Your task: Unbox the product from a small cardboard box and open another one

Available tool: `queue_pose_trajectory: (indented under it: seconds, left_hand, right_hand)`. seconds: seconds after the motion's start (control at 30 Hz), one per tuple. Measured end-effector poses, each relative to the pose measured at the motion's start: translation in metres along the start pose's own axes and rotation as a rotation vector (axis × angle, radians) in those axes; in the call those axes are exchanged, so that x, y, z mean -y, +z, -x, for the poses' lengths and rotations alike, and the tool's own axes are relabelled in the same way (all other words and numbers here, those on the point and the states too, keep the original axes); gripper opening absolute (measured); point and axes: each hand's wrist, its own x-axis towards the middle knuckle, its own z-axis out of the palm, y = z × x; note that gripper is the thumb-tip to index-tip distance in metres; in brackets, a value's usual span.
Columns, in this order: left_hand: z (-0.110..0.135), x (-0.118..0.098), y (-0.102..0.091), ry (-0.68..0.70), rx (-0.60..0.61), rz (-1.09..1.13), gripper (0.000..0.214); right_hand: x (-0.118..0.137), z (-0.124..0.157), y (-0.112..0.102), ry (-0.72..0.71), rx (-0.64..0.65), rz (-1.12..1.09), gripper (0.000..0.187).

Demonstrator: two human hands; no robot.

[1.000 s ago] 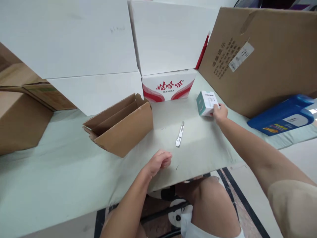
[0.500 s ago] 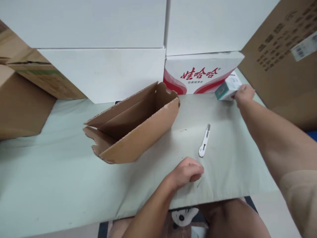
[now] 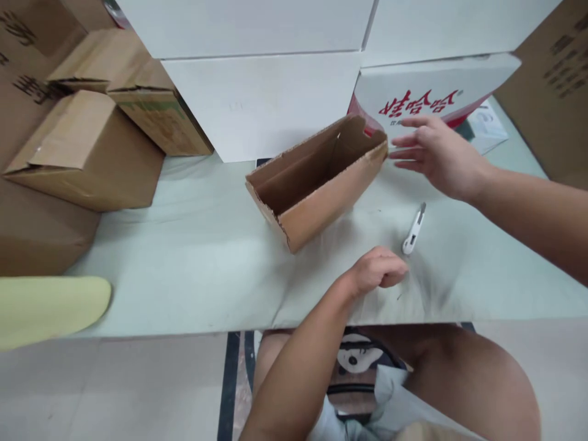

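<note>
My right hand (image 3: 443, 156) is open, fingers spread and pointing left, just off the right end of an open-topped narrow cardboard box (image 3: 335, 196). It holds nothing. Whether a fingertip touches the box edge, I cannot tell. Behind that hand, partly hidden, a small white and green box (image 3: 489, 127) rests on the table against a white and red carton. My left hand (image 3: 379, 269) lies on the table near the front edge, curled into a fist with nothing visible in it. Just beyond the fist is a white utility knife (image 3: 414, 229). The cardboard box looks empty inside.
Large white boxes (image 3: 266, 104) and a white and red carton (image 3: 478, 76) with red lettering line the back. Brown cartons (image 3: 114, 159) stack at the left, and a big brown carton (image 3: 546, 116) stands at the right. A yellow-green rounded object (image 3: 50, 306) overhangs the table's front left.
My right hand has let go of the small white and green box and moved left toward the cardboard box, fingers opening. The left fist stays on the table. The view has turned left.
</note>
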Motion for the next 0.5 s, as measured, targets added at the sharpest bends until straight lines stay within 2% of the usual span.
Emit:
queue_pose_trajectory:
  seconds: [0.03, 0.1, 0.2, 0.3, 0.37, 0.43, 0.5]
  left_hand:
    - [0.002, 0.000, 0.001, 0.008, 0.011, 0.000, 0.038]
    - [0.007, 0.000, 0.002, 0.021, 0.020, 0.002, 0.037]
    - [0.017, -0.003, 0.002, 0.034, 0.013, -0.005, 0.037]
    - [0.025, -0.010, 0.000, 0.043, -0.010, -0.012, 0.038]
    - [0.028, -0.014, -0.002, 0.061, -0.023, -0.008, 0.039]
    - [0.029, -0.016, -0.004, 0.079, -0.023, -0.007, 0.039]
    - [0.029, -0.017, -0.006, 0.085, -0.024, -0.010, 0.039]
  right_hand:
    - [0.011, 0.010, 0.013, 0.017, 0.095, -0.015, 0.038]
    - [0.025, 0.025, 0.031, 0.058, 0.190, 0.039, 0.035]
    - [0.032, 0.034, 0.045, 0.188, 0.161, 0.105, 0.024]
    - [0.034, 0.033, 0.045, 0.293, 0.088, 0.032, 0.015]
    - [0.041, 0.029, 0.043, 0.228, 0.023, 0.004, 0.016]
    - [0.051, 0.020, 0.042, 0.099, -0.033, 0.044, 0.015]
    - [0.061, 0.007, 0.046, 0.007, -0.027, 0.133, 0.018]
